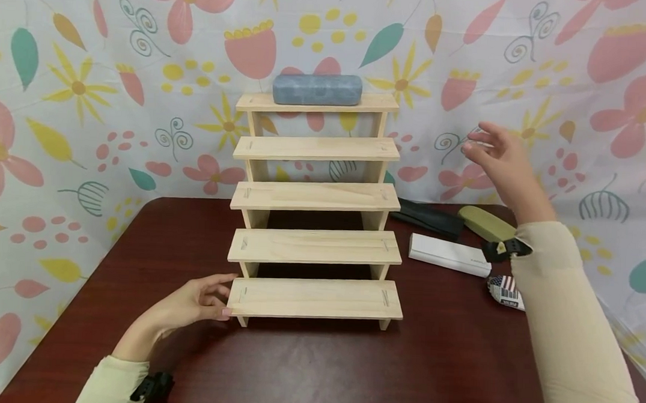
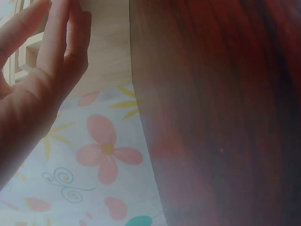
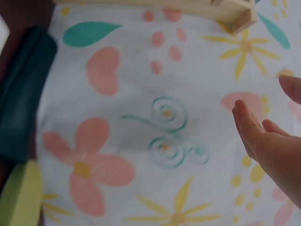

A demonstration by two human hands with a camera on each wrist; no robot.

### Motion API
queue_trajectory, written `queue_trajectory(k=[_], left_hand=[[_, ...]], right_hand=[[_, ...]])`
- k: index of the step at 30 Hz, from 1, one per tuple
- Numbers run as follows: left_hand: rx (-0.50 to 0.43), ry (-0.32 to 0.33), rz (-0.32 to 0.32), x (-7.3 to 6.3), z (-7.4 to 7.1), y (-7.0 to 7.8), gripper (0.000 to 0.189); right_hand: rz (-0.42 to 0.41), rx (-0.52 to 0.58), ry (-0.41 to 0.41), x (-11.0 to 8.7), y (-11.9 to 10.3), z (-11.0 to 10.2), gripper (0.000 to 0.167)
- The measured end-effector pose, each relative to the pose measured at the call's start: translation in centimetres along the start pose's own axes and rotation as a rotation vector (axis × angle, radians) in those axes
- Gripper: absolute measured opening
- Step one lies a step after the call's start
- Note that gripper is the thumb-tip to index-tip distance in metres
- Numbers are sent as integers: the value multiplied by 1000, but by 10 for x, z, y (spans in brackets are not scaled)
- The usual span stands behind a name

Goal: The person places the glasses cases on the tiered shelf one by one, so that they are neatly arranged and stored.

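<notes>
A pale wooden stepped rack [image 1: 318, 196] with several shelves stands on the dark red-brown table. On its top shelf lies a blue-grey glasses case [image 1: 317, 90]. My left hand [image 1: 191, 304] is at the left end of the lowest shelf, its fingertips touching that edge with fingers loosely bent. In the left wrist view, the left hand [image 2: 51, 61] is beside the pale wood. My right hand [image 1: 500, 158] is raised in the air right of the rack, fingers loosely curved with nothing between them. The right wrist view shows this hand [image 3: 273, 141] in front of the patterned cloth.
Right of the rack lie a black case [image 1: 427, 219], an olive-green case [image 1: 487, 224], a white case [image 1: 450, 254] and a small case with a flag print [image 1: 505, 292]. A flower-patterned cloth [image 1: 330, 45] hangs behind the table [image 1: 305, 369].
</notes>
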State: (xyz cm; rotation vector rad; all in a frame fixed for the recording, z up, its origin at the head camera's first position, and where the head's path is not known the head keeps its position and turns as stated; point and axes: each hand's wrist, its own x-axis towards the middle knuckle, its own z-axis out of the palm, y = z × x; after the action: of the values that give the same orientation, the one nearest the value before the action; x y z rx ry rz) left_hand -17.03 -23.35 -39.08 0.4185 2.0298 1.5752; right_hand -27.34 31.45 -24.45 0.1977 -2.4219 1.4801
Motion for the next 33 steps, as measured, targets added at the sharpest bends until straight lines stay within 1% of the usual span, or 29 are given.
queue_trajectory(k=[3,5,8,15,18,19,20,22,24,26,27,29,31,33], left_hand=[[-3,5,-2,0,0,0,83],[-4,6,-1,0,0,0,83],[-4,6,-1,0,0,0,83],[-12,1,-1,0,0,-1,83],[-19,-4,-3,-1,0,-1,83],[-21,-7,-1,-1,0,-1,83],[-21,-9,0,-1,0,-1,83],[-22,-12,2,-1,0,-2,83],[-17,-18,10,-2,0,-1,84],[-16,-13,6,-1,0,-1,83],[-15,-12,6,-1,0,-1,83],[-12,-12,7,-1,0,-1,83],[-10,-10,10,-1,0,-1,83],[-10,-11,18,-1,-1,-2,83]], right_hand=[[10,-5,-17,-13,17,-7,68],[20,-30,-28,-22,28,-12,68],[52,-40,-42,-36,45,-19,67],[147,-146,-81,-64,78,-30,71],[164,-127,-116,-72,93,-32,72],[163,-103,-127,-75,98,-32,72],[165,-55,-137,-78,102,-32,72],[161,-12,-167,-83,110,-33,72],[165,7,-194,-89,118,-33,71],[175,-14,-220,-94,124,-34,70],[176,-63,-241,-97,128,-35,70],[199,-88,-276,-101,134,-36,71],[221,-90,-313,-104,140,-36,72],[240,-59,-341,-106,145,-36,74]])
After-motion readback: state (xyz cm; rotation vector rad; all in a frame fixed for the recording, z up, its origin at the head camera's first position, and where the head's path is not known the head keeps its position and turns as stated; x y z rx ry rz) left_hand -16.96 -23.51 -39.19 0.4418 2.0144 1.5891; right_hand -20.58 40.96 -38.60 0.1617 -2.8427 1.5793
